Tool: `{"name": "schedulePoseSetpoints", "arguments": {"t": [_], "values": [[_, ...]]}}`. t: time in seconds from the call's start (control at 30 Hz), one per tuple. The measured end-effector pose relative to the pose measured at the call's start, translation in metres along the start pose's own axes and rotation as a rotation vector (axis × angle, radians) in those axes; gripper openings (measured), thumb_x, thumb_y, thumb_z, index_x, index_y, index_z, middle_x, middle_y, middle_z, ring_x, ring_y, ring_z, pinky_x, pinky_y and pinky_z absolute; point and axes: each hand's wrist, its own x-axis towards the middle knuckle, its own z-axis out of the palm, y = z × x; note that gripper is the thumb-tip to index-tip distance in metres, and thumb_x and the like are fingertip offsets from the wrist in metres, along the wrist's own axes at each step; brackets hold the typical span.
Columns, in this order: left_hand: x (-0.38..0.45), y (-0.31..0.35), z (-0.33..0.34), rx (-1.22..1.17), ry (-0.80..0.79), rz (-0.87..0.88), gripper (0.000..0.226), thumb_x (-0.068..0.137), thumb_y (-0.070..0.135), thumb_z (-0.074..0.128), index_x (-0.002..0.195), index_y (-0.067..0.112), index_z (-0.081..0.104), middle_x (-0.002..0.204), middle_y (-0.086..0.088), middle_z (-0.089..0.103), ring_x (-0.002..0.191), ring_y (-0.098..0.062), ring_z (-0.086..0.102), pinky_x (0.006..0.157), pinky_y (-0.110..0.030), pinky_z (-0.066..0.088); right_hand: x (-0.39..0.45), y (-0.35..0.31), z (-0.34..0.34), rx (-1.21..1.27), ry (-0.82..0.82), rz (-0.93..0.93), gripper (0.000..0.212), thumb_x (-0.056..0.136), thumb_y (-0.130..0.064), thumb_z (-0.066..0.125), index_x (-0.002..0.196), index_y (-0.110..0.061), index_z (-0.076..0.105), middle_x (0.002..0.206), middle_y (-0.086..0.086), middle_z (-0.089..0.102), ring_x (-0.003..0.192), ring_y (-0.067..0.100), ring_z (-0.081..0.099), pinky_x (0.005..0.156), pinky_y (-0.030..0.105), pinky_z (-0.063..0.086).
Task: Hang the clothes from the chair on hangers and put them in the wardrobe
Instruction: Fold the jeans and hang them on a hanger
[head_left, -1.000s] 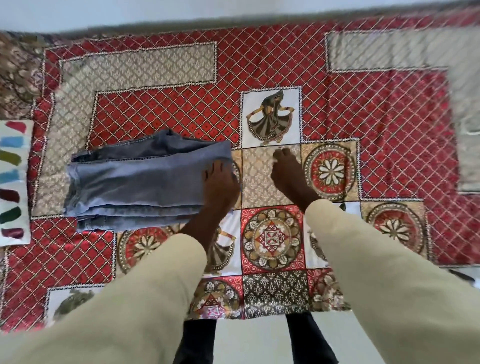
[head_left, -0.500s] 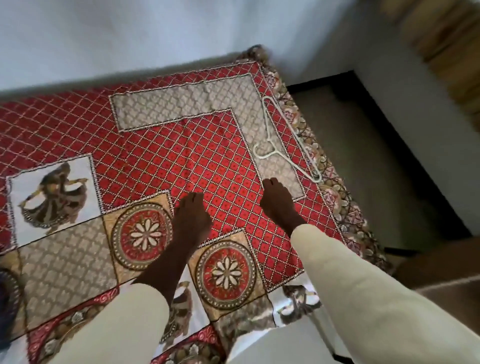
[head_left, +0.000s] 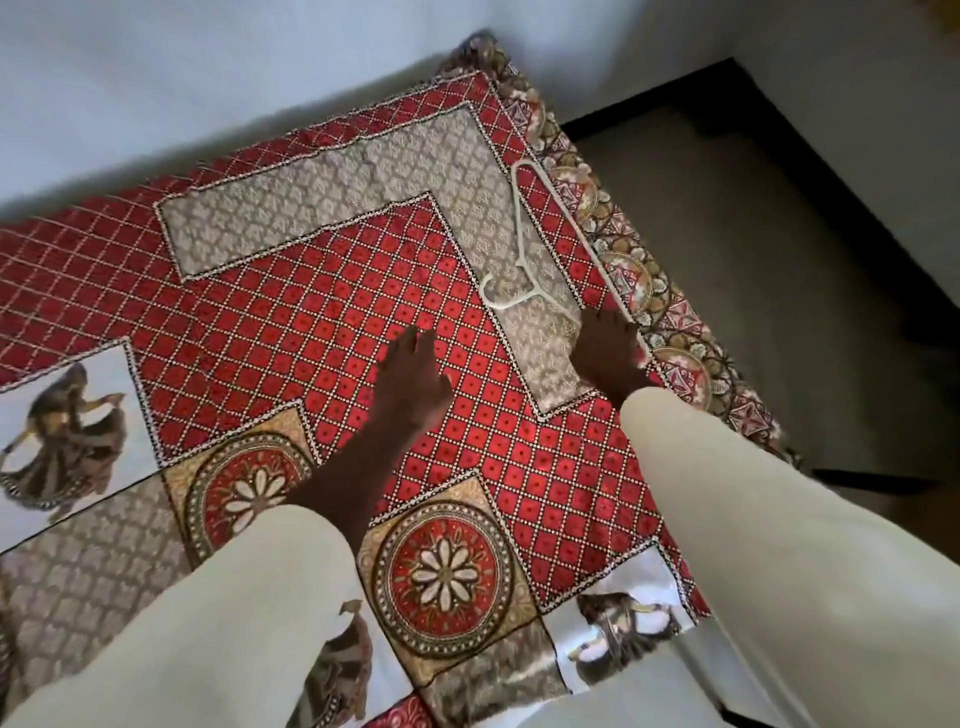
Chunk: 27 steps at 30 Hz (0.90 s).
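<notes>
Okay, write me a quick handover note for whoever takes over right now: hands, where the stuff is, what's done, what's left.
Left hand: open, fingers straight, over the red patterned bedspread, holding nothing.
Right hand: open, at the near end of the white hanger; no grip on it that I can see.
The hanger lies flat near the bedspread's right edge.
No clothes, chair or wardrobe in view.
Done: nothing on the hanger.
Left: pick up the hanger, hang a garment on it, put it in the wardrobe.
</notes>
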Motion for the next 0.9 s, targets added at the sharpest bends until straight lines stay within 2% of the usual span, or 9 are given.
{"name": "schedulePoseSetpoints", "arguments": {"t": [0.13,0.23,0.33,0.37,0.43,0.53,0.67,0.77,0.9], "values": [[-0.01,-0.001,0.004,-0.185,0.079,-0.07,0.05,0.093,0.018,0.059,0.138,0.002,0.047,0.141,-0.019,0.048,0.129,-0.033,0.044,0.107,-0.041,0.039,-0.023,-0.024,0.008,0.204,0.03,-0.061,0.031,0.089,-0.005,0.05,0.12,-0.004,0.057,0.121,0.018,0.052,0.11,0.035,0.051,0.091,0.04,0.045],[-0.021,0.008,-0.007,-0.69,0.044,-0.31,0.037,0.099,0.028,0.054,0.13,0.007,0.056,0.126,-0.013,0.061,0.109,-0.025,0.059,0.086,-0.031,0.049,-0.066,-0.074,0.005,0.54,0.083,0.027,0.027,0.086,0.003,0.049,0.111,-0.001,0.059,0.115,0.018,0.053,0.101,0.034,0.052,0.079,0.036,0.042],[-0.032,0.001,-0.024,-1.207,0.073,-0.556,0.025,0.103,0.028,0.041,0.116,0.016,0.059,0.106,-0.006,0.062,0.098,-0.022,0.056,0.087,-0.039,0.047,-0.119,-0.134,-0.006,0.909,0.197,0.074,0.018,0.089,0.004,0.052,0.099,0.0,0.066,0.094,0.015,0.06,0.081,0.03,0.056,0.063,0.025,0.035],[-0.039,-0.01,-0.034,-1.277,0.132,-0.633,0.022,0.102,0.029,0.041,0.104,0.018,0.06,0.096,-0.003,0.06,0.093,-0.021,0.054,0.085,-0.039,0.044,-0.134,-0.155,-0.009,1.043,0.158,0.081,0.016,0.091,0.001,0.053,0.098,-0.002,0.067,0.09,0.012,0.061,0.078,0.029,0.058,0.063,0.023,0.041],[-0.056,-0.04,-0.05,-1.347,0.209,-0.753,0.025,0.101,0.031,0.045,0.082,0.019,0.057,0.079,0.0,0.054,0.081,-0.021,0.051,0.079,-0.037,0.043,-0.156,-0.186,-0.01,1.298,-0.086,0.121,0.017,0.093,-0.004,0.054,0.095,-0.01,0.069,0.084,0.011,0.065,0.076,0.031,0.065,0.07,0.037,0.054],[-0.101,-0.104,-0.081,-1.519,0.256,-0.834,0.03,0.098,0.027,0.052,0.073,0.012,0.06,0.068,-0.006,0.06,0.058,-0.021,0.056,0.059,-0.029,0.045,-0.196,-0.24,-0.002,1.449,-0.423,0.106,0.016,0.091,-0.013,0.058,0.082,-0.019,0.07,0.078,0.009,0.066,0.078,0.028,0.063,0.078,0.052,0.054],[-0.171,-0.184,-0.115,-1.417,0.445,-0.795,0.027,0.097,0.012,0.051,0.071,0.016,0.056,0.041,0.007,0.049,0.034,-0.006,0.042,0.041,-0.017,0.031,-0.254,-0.311,0.01,1.595,-0.672,0.104,0.012,0.092,0.002,0.056,0.098,0.004,0.067,0.074,0.01,0.065,0.07,0.024,0.062,0.062,0.03,0.054],[-0.233,-0.252,-0.136,-1.331,0.494,-0.878,0.03,0.1,0.013,0.049,0.071,0.019,0.053,0.04,0.01,0.045,0.032,-0.001,0.038,0.035,-0.014,0.028,-0.308,-0.378,0.012,1.687,-0.903,0.145,0.016,0.096,0.0,0.049,0.088,-0.006,0.062,0.074,0.007,0.07,0.062,0.02,0.069,0.056,0.027,0.056],[-0.306,-0.331,-0.142,-1.135,0.414,-0.845,0.02,0.095,0.027,0.049,0.077,0.023,0.058,0.07,0.007,0.059,0.064,-0.007,0.053,0.064,-0.025,0.045,-0.358,-0.46,0.022,1.691,-0.908,0.194,0.012,0.097,-0.006,0.043,0.095,-0.008,0.055,0.074,0.007,0.071,0.061,0.019,0.069,0.057,0.027,0.055]]}}
